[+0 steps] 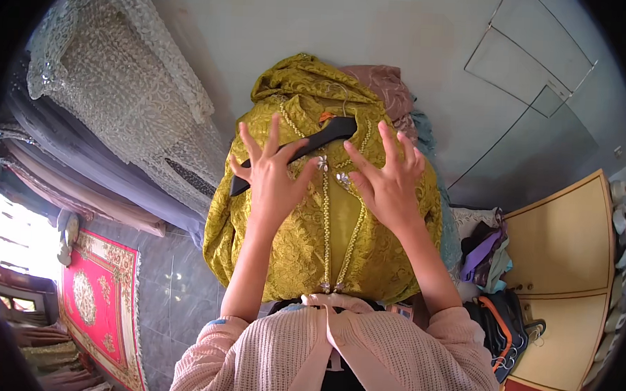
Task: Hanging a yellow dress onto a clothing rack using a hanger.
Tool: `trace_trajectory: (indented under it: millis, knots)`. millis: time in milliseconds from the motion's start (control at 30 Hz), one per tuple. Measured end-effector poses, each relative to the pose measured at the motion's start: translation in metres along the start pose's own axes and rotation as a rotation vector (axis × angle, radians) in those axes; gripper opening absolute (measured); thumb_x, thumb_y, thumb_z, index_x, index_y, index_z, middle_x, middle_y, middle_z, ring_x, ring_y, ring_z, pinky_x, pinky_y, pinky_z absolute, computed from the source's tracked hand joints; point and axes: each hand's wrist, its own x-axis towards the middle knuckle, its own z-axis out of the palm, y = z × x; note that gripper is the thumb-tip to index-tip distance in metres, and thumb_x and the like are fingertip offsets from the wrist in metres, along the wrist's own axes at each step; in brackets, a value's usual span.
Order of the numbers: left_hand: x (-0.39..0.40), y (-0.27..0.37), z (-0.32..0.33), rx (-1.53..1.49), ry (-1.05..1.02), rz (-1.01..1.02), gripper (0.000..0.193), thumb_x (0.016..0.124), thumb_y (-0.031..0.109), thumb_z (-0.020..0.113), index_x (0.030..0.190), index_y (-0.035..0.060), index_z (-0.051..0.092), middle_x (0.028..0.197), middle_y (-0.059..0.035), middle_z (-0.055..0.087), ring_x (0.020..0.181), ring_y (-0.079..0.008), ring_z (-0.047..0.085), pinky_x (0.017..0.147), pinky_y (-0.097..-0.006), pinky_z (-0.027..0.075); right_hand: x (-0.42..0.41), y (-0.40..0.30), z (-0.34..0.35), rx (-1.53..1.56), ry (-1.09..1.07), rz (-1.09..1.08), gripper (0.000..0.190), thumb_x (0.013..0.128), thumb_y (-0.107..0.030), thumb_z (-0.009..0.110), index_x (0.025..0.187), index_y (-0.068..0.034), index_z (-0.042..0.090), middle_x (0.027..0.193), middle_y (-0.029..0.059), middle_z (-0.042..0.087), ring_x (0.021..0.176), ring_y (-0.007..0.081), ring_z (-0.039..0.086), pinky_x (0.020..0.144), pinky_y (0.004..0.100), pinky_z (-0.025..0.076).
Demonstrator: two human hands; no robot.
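A yellow-green lace garment (295, 231) with pearl-bead edging and jewelled flower ornaments lies spread before me. Across its neck area rests a black clothes hanger (320, 140), tilted, its left end lower than its right. My left hand (277, 178) is over the hanger with fingers spread; whether a fingertip touches it I cannot tell. To the right, my right hand (394, 186) hovers at the garment's beaded front edge, fingers apart and nothing gripped. A small orange piece (326, 117) shows at the neckline behind the hanger.
Mauve fabric (375, 83) and teal fabric (426, 132) lie beyond the garment. Sequinned lace garments (124, 82) hang at left, above a red patterned rug (99, 296). At right stand a wooden cabinet (557, 243) and a bunch of hangers (506, 330).
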Motion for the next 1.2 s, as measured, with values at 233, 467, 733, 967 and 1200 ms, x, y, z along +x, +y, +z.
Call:
trace_trajectory:
  millis: [233, 467, 733, 967, 1200]
  knots:
    - [0.008, -0.028, -0.002, 0.203, -0.180, -0.086, 0.042, 0.072, 0.041, 0.068, 0.102, 0.0120, 0.066, 0.141, -0.0093, 0.032, 0.134, -0.0412, 0.006, 0.092, -0.0739, 0.005, 0.032, 0.025, 0.056, 0.200, -0.059, 0.102, 0.035, 0.082, -0.037, 0.060, 0.110, -0.016, 0.063, 0.144, 0.0091, 0.022, 0.125, 0.0369, 0.027, 0.096, 0.0551, 0.022]
    - [0.009, -0.027, -0.002, 0.171, -0.119, -0.074, 0.037, 0.066, 0.037, 0.073, 0.095, 0.0151, 0.069, 0.141, -0.0052, 0.033, 0.135, -0.0406, 0.002, 0.092, -0.0732, 0.002, 0.068, 0.058, 0.072, 0.338, -0.386, 0.249, 0.047, 0.075, -0.051, 0.064, 0.093, -0.008, 0.068, 0.136, 0.0091, 0.034, 0.127, 0.0336, 0.023, 0.095, 0.0538, 0.022]
    - [0.011, -0.017, 0.008, 0.201, 0.346, 0.166, 0.022, 0.071, 0.037, 0.069, 0.087, 0.0226, 0.066, 0.142, 0.0034, 0.032, 0.136, -0.0390, 0.001, 0.094, -0.0664, -0.003, 0.081, 0.099, 0.092, 1.122, -0.422, 0.388, 0.040, 0.075, -0.038, 0.071, 0.092, -0.003, 0.066, 0.126, 0.0067, 0.041, 0.120, 0.0213, 0.036, 0.098, 0.0352, 0.030]
    - [-0.012, -0.001, 0.034, 0.054, 0.121, 0.059, 0.040, 0.068, 0.056, 0.063, 0.079, 0.0184, 0.069, 0.148, -0.0007, 0.021, 0.137, -0.0348, 0.000, 0.095, -0.0649, -0.015, 0.078, 0.101, 0.102, 1.176, -0.308, 0.480, 0.039, 0.076, -0.038, 0.070, 0.089, -0.001, 0.066, 0.122, 0.0070, 0.042, 0.118, 0.0192, 0.038, 0.098, 0.0334, 0.028]
    - [0.004, 0.010, 0.032, 0.123, -0.070, -0.054, 0.039, 0.066, 0.042, 0.062, 0.088, 0.0100, 0.070, 0.149, -0.0076, 0.015, 0.137, -0.0350, -0.003, 0.092, -0.0703, -0.013, 0.084, 0.107, 0.095, 1.187, -0.284, 0.477, 0.033, 0.079, -0.034, 0.067, 0.088, -0.002, 0.067, 0.121, 0.0042, 0.043, 0.118, 0.0173, 0.037, 0.098, 0.0319, 0.027]
